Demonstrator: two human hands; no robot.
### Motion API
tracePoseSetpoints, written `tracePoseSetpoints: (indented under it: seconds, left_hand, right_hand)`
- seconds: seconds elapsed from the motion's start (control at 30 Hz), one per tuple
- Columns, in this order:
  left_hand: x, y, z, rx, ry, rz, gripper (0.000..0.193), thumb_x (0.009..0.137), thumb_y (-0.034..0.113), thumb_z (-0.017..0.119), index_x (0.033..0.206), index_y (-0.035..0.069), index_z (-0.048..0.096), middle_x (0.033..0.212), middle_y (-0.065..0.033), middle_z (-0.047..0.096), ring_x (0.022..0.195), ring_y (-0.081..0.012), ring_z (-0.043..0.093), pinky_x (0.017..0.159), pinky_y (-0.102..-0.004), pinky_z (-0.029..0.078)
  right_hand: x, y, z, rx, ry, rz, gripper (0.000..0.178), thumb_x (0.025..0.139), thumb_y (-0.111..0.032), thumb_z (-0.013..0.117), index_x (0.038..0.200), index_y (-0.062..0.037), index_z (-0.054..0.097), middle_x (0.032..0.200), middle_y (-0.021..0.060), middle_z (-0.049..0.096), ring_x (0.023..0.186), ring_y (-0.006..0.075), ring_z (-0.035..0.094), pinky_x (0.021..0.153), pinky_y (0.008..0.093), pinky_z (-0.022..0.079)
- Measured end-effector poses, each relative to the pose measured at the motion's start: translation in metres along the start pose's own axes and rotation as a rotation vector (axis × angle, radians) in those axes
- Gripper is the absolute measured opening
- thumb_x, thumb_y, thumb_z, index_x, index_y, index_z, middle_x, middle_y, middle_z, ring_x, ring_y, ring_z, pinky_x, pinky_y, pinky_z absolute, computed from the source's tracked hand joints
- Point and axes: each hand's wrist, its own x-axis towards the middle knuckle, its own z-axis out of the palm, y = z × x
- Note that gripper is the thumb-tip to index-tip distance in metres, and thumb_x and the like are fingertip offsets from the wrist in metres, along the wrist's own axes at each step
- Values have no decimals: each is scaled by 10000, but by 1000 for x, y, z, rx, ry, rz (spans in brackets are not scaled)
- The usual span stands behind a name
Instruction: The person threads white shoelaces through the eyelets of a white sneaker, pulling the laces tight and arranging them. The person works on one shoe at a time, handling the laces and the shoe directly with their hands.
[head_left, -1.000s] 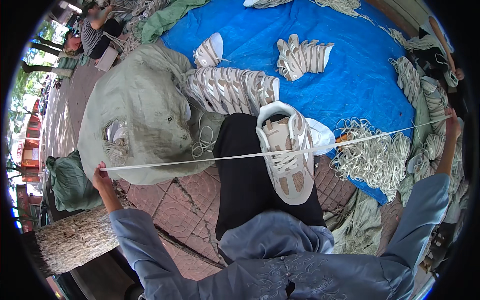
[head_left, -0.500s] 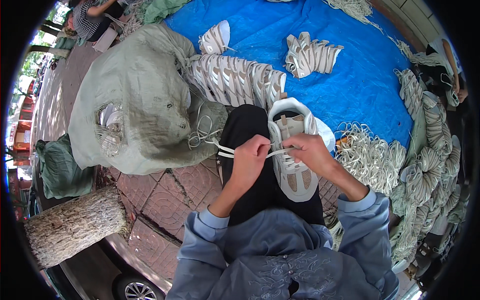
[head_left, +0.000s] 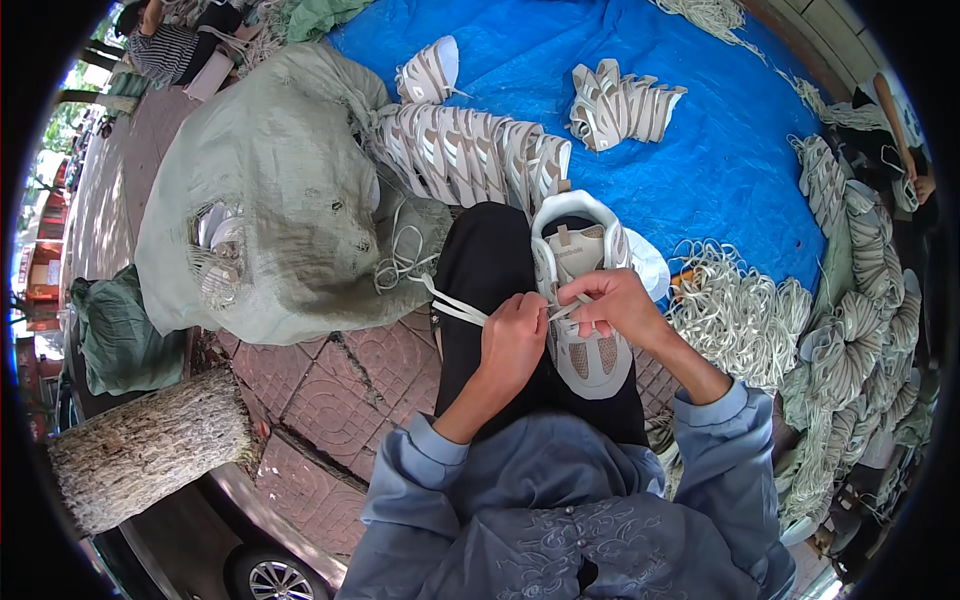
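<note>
A white and beige shoe upper (head_left: 593, 378) rests on my lap, its heel opening pointing away from me and its toe towards me. My left hand (head_left: 513, 337) is closed at the shoe's left edge, gripping a flat white shoelace (head_left: 458, 308) whose loose length trails out to the left. Over the middle of the shoe, my right hand (head_left: 618, 306) pinches the lace between thumb and forefinger, its other fingers curled. The two hands are close together, and the eyelets under the fingers are partly hidden.
Stacked shoe uppers (head_left: 455, 160) lie beyond my knee, with another bunch (head_left: 625, 105) on the blue tarp (head_left: 720, 130). A large woven sack (head_left: 280, 190) stands left. A heap of white laces (head_left: 740, 310) is at right. A tree trunk (head_left: 150, 450) is at lower left.
My left hand has moved right and slightly down, up against the shoe. My right hand has shifted slightly, its fingers now more spread. The gap between the hands has narrowed.
</note>
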Motion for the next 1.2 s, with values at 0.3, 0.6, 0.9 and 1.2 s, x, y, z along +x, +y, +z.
tracePoseSetpoints:
  seconds: [0.3, 0.6, 0.9, 1.2]
  left_hand:
    - [-2, 0, 9, 21, 102, 4, 108, 699, -43, 569, 751, 35, 514, 647, -123, 546, 551, -282, 549, 486, -351, 436]
    - [-2, 2, 12, 446, 6, 423, 305, 659, 39, 580, 954, -8, 518, 616, -42, 498, 537, -167, 531, 450, -278, 422]
    - [19, 12, 4, 754, -381, 454, 179, 656, 73, 554, 820, 2, 533, 565, -61, 522, 490, -175, 557, 431, -297, 443]
    - [54, 16, -9, 291, -683, -28, 157, 762, 149, 547, 696, 7, 550, 663, -192, 584, 653, -333, 595, 578, -417, 469]
  right_hand:
    - [0, 6, 1, 54, 10, -25, 225, 689, 19, 609, 914, 20, 610, 681, 39, 575, 516, 93, 582, 376, 182, 370]
    - [-11, 10, 3, 17, 92, -106, 170, 733, -29, 616, 898, 9, 626, 662, 33, 588, 512, 68, 553, 393, 178, 366]
    - [-12, 10, -31, 18, 250, -293, 210, 728, -27, 621, 936, 2, 625, 657, 12, 581, 459, 42, 442, 424, 182, 343]
    - [-9, 42, -44, -205, 240, -475, 108, 718, -20, 636, 825, -11, 651, 673, 39, 614, 572, 63, 520, 505, 219, 414]
